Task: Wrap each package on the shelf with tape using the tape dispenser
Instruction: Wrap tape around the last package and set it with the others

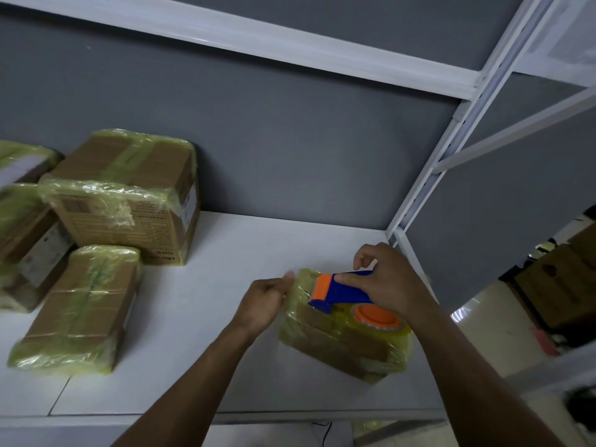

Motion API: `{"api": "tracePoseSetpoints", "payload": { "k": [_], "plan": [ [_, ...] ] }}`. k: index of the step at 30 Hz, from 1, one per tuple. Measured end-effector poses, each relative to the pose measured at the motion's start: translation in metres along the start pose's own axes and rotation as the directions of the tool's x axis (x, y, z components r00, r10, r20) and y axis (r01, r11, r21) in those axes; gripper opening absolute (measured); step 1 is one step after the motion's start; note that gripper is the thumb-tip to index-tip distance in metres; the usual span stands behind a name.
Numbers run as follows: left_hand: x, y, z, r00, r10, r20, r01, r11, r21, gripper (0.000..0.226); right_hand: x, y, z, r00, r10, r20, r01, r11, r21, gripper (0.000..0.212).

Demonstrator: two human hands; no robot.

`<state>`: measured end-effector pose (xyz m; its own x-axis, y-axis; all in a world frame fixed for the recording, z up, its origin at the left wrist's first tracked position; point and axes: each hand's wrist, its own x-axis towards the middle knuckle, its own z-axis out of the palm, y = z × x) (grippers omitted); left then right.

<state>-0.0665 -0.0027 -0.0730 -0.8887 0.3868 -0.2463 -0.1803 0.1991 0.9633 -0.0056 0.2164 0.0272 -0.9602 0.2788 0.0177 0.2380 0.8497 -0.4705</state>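
Holding: right hand (390, 282) grips the tape dispenser (342, 290), thumb along its blue body.
Left hand (261, 304): pinches clear tape (298, 287) at the package's upper-left corner; fingertips blurred.
Package (338, 346): lower right-centre of the frame, on the white shelf (225, 285), under the dispenser; long axis upper left to lower right.
Dispenser: orange head points frame-left, roll (377, 317) at its right end.
Shelf contents: wrapped boxes (129, 195) clustered at left.

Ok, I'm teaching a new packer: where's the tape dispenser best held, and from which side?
Probably by its blue handle, from the right, as the right hand does: the handle points that way, leaving the orange blade end and tape roll free.
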Motion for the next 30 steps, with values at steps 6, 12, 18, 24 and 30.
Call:
{"api": "tracePoseSetpoints", "payload": {
  "k": [6,12,18,24,30],
  "plan": [
    [-0.011,-0.006,0.02,0.985,0.169,-0.023,-0.168,0.985,0.047,0.02,-0.004,0.004,-0.002,0.998,-0.027,-0.055,0.027,1.0,0.001,0.062],
    [0.0,-0.008,0.0,0.972,0.175,-0.16,-0.171,0.985,0.035,0.03,-0.02,-0.001,-0.008,0.962,-0.162,0.22,0.145,0.985,0.093,0.059],
    [0.011,-0.022,-0.026,0.963,0.201,-0.181,-0.18,0.975,0.13,0.034,-0.017,-0.015,0.017,0.97,-0.193,0.146,0.17,0.972,0.161,0.058],
    [0.019,-0.035,-0.027,0.92,0.261,-0.292,-0.209,0.957,0.199,0.028,-0.02,-0.015,0.01,0.977,-0.188,0.099,0.164,0.963,0.212,0.049],
    [0.019,-0.036,-0.026,0.896,0.301,-0.328,-0.227,0.942,0.246,0.04,-0.037,0.005,-0.009,0.986,-0.152,0.074,0.134,0.97,0.201,0.043]
  ]
}}
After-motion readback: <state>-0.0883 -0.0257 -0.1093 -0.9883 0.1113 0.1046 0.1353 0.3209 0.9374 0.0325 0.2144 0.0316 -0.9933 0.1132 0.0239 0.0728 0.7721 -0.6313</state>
